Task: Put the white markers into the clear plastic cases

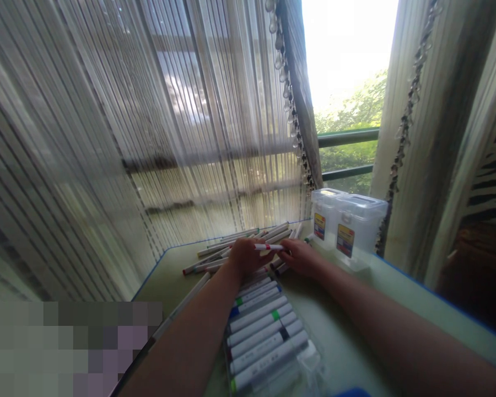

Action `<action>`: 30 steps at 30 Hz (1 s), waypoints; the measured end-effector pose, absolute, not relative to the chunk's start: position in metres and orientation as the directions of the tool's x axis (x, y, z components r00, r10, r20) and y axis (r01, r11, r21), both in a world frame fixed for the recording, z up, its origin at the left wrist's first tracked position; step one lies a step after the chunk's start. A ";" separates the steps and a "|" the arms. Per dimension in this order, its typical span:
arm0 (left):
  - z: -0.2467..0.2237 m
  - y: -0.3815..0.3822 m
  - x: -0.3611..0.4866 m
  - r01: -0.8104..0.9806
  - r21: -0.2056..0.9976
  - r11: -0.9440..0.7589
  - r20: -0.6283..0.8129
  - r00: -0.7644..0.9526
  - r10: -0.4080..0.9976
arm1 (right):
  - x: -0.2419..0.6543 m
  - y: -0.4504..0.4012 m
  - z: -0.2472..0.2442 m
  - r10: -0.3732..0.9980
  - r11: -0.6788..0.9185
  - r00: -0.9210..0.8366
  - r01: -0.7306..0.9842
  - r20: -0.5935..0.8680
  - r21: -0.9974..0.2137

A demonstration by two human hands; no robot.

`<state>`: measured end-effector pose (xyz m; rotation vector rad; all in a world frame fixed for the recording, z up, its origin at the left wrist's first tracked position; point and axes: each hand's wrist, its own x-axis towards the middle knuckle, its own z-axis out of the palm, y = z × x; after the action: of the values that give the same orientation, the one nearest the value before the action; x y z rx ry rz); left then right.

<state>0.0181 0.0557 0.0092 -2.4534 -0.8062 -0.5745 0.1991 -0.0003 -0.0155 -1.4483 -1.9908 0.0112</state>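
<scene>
A white marker with a red band (pixel 268 247) lies level between my two hands, over the far part of the table. My left hand (pixel 246 257) is closed around its left end, and the fingers of my right hand (pixel 298 255) pinch the right end. Just behind and beneath the hands is a loose pile of white markers (pixel 223 246) with coloured ends, pointing various ways. Nearer to me, between my forearms, a clear plastic case (pixel 314 358) holds a row of white markers (pixel 268 336). My left forearm hides part of its left side.
Two lidded clear plastic boxes (pixel 361 220) with yellow and red labels stand at the back right. The pale table (pixel 400 314) has a blue edge. Sheer striped curtains (pixel 215 110) hang behind it. A blue object (pixel 352 392) shows at the bottom edge.
</scene>
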 end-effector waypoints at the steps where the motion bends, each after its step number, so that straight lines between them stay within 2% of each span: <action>1: 0.009 0.056 0.018 0.630 -0.317 -0.709 0.526 0.739 0.421 | 0.199 0.000 -0.016 0.849 0.386 -0.163 0.841 0.503 -0.379; 10: 0.006 0.059 0.018 0.611 -0.330 -0.720 0.536 0.748 0.390 | 0.200 0.002 -0.018 0.861 0.370 -0.161 0.848 0.482 -0.378; 30: 0.007 0.059 0.020 0.672 -0.313 -0.671 0.487 0.720 0.494 | 0.197 -0.003 -0.013 0.892 0.326 -0.158 0.873 0.424 -0.362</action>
<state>0.0203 0.0593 0.0066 -2.4482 -0.8905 -0.5037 0.1971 -0.0026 -0.0135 -1.5473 -2.0283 0.0428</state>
